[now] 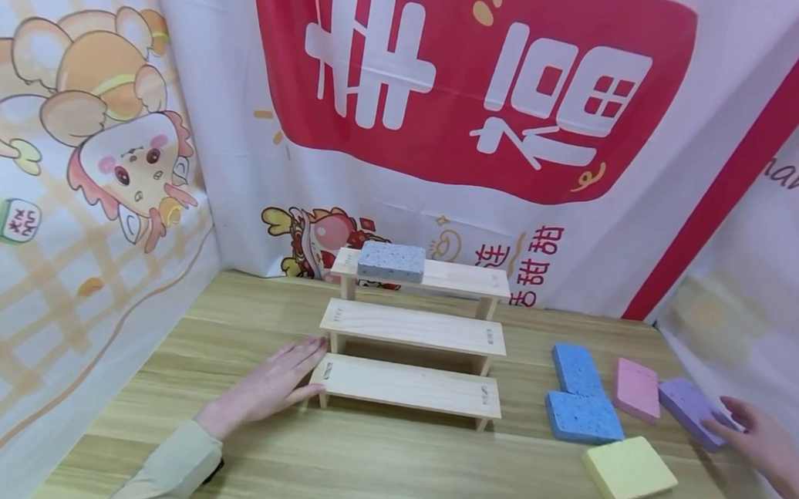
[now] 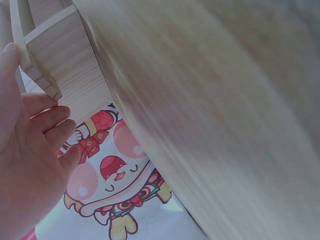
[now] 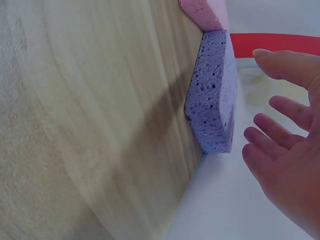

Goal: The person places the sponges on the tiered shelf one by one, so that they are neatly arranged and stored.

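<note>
Our right hand (image 1: 762, 443), fingers spread and empty, hovers near the purple sponge (image 1: 689, 409) on the bench (image 1: 384, 465); we'd best pinch its sides squarely. Our left hand (image 1: 275, 380), fingers relaxed, touches the three-tier wooden stand (image 1: 411, 328).

Wood-grain table (image 1: 425, 475), red-printed back cloth (image 1: 458, 145), cartoon-printed left cloth (image 1: 75, 211)

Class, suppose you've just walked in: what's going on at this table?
A person's left hand rests against the left side of a three-step wooden stand. The right hand hovers open by the purple sponge, not gripping it. A grey-blue sponge sits on the top step; two blue sponges, a pink one and a yellow one lie right of the stand.
</note>
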The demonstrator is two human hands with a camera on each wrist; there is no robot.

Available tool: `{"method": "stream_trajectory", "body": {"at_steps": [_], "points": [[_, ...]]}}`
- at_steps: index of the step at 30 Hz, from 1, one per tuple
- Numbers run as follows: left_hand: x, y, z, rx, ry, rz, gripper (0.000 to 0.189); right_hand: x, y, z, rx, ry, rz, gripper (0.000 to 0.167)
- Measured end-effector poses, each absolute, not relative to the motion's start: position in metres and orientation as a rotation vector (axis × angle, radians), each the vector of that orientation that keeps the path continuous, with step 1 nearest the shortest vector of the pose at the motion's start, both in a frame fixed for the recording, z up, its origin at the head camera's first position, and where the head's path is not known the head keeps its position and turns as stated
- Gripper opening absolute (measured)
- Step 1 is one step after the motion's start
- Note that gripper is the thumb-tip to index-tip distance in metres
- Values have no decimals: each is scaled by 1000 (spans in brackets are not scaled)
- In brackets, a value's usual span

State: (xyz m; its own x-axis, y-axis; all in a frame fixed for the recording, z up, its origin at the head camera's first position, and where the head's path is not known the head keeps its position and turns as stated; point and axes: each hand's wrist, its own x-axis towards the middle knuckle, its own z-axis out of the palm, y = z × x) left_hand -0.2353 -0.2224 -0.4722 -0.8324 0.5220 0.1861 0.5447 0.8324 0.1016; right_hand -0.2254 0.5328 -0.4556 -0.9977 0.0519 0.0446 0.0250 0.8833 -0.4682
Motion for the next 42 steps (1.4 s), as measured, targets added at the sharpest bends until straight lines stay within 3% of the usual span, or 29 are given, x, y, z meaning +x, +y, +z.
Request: {"method": "stream_trajectory", "body": {"at_steps": [31,42], "points": [[-233,-222,-470,-837,-2850,-233,74,-229,550,-480,-41,-2979,613,78],[-233,-222,-471,-844,-2825,-212,73,-229,544,-479,-95,-3074,632,91]]}}
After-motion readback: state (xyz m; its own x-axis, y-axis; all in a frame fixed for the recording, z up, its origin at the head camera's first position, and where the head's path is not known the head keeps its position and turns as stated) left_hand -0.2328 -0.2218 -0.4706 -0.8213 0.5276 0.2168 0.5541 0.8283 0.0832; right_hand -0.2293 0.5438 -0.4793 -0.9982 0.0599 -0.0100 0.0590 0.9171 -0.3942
